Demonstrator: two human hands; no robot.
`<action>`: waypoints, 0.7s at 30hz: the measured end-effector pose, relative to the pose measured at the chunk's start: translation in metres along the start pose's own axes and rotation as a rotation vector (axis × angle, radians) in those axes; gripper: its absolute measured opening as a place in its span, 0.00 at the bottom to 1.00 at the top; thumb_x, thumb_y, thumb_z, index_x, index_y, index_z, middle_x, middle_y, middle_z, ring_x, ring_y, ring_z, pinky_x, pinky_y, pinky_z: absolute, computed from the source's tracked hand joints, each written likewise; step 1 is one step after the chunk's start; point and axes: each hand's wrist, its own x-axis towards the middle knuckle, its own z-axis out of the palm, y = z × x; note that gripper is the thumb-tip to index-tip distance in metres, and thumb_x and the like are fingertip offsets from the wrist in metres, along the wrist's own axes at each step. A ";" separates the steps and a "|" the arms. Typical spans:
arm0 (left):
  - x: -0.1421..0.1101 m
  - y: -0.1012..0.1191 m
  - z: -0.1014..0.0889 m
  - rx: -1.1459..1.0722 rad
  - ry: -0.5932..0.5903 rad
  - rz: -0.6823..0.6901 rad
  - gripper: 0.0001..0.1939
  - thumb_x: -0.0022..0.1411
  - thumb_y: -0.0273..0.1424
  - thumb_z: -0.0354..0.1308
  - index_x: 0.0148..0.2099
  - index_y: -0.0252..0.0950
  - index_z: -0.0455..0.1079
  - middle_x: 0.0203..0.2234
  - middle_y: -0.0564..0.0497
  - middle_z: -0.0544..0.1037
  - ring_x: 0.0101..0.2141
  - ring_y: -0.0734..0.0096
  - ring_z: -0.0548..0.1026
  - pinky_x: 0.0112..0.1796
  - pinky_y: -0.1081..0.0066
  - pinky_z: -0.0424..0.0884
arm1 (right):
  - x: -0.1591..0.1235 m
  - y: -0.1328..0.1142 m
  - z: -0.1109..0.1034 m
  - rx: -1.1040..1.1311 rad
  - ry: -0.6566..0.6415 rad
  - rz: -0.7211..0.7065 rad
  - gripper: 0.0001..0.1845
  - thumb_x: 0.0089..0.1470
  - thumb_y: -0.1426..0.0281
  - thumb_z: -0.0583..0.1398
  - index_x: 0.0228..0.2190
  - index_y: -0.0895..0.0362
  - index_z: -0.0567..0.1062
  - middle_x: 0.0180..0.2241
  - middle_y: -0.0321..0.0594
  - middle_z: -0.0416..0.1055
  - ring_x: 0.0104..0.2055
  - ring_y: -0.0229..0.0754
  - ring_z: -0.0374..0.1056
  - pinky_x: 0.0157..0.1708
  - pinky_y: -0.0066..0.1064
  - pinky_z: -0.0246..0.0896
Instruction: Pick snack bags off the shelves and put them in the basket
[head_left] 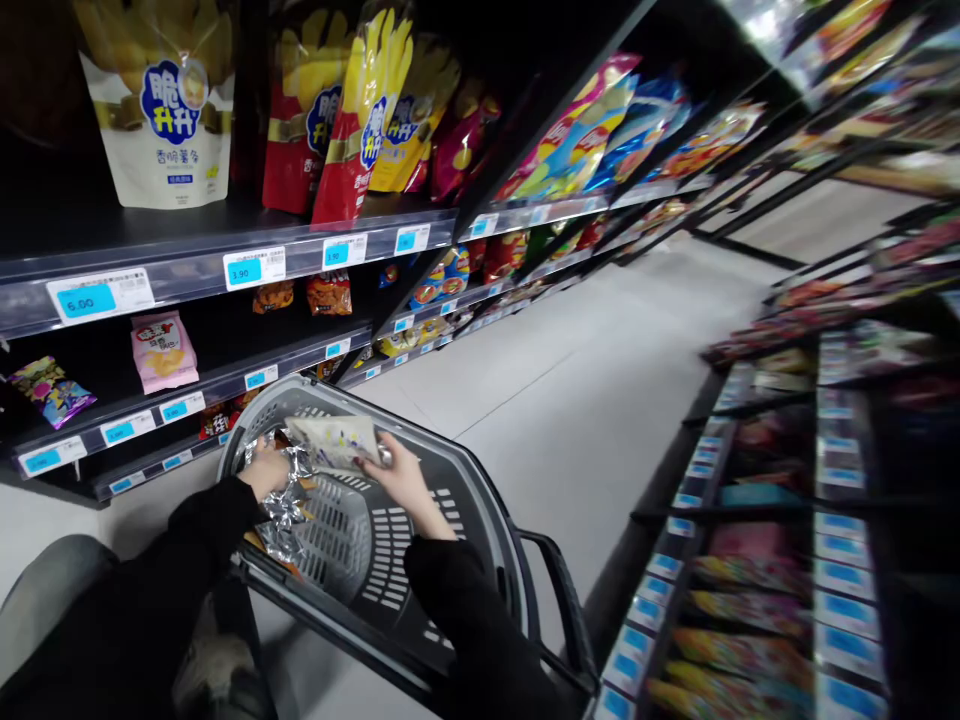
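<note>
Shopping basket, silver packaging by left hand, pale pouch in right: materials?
Shopping basket: likely molded plastic, mostly matte gray; regular slots through its walls.
Silver packaging: probably metallized film or foil, shiny; crinkles with bright glints.
Pale pouch: probably plastic film, fairly dull; thin, printed surface, though coated paper is possible.

Plain black sleeves point(480, 620) at the near side of the basket point(337, 515); left of it, a grey trouser leg point(52, 580).

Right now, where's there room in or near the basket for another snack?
Basket: the slotted floor right of the silver packets looks bare. Aisle floor: bare between the basket and the right-hand shelves. Crowded: the basket's left end, where the left hand, silver packets and the pale pouch in the right hand meet.
</note>
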 end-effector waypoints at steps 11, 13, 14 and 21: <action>0.029 -0.045 0.030 0.049 0.059 0.089 0.17 0.61 0.34 0.59 0.51 0.34 0.70 0.60 0.45 0.63 0.63 0.45 0.52 0.61 0.42 0.43 | 0.016 0.060 0.029 0.184 -0.157 0.117 0.23 0.38 0.64 0.65 0.38 0.59 0.72 0.37 0.43 0.74 0.39 0.45 0.70 0.42 0.36 0.65; 0.030 -0.048 0.033 0.070 0.043 0.091 0.18 0.61 0.35 0.59 0.51 0.34 0.69 0.60 0.45 0.63 0.63 0.45 0.52 0.61 0.43 0.44 | 0.017 0.065 0.027 0.231 -0.158 0.145 0.25 0.37 0.63 0.66 0.39 0.59 0.71 0.38 0.43 0.74 0.40 0.45 0.70 0.43 0.37 0.65; 0.031 -0.049 0.035 0.085 0.023 0.085 0.19 0.61 0.35 0.59 0.52 0.33 0.69 0.60 0.45 0.63 0.63 0.44 0.51 0.61 0.43 0.44 | 0.017 0.067 0.026 0.248 -0.157 0.157 0.26 0.36 0.63 0.66 0.40 0.59 0.71 0.38 0.44 0.74 0.40 0.46 0.70 0.43 0.37 0.65; 0.050 -0.049 0.053 0.409 -0.263 -0.076 0.23 0.61 0.36 0.59 0.57 0.36 0.64 0.61 0.42 0.61 0.63 0.49 0.53 0.60 0.40 0.44 | 0.019 0.074 0.031 0.283 -0.231 0.184 0.23 0.34 0.66 0.66 0.37 0.57 0.71 0.35 0.41 0.75 0.37 0.45 0.70 0.41 0.38 0.66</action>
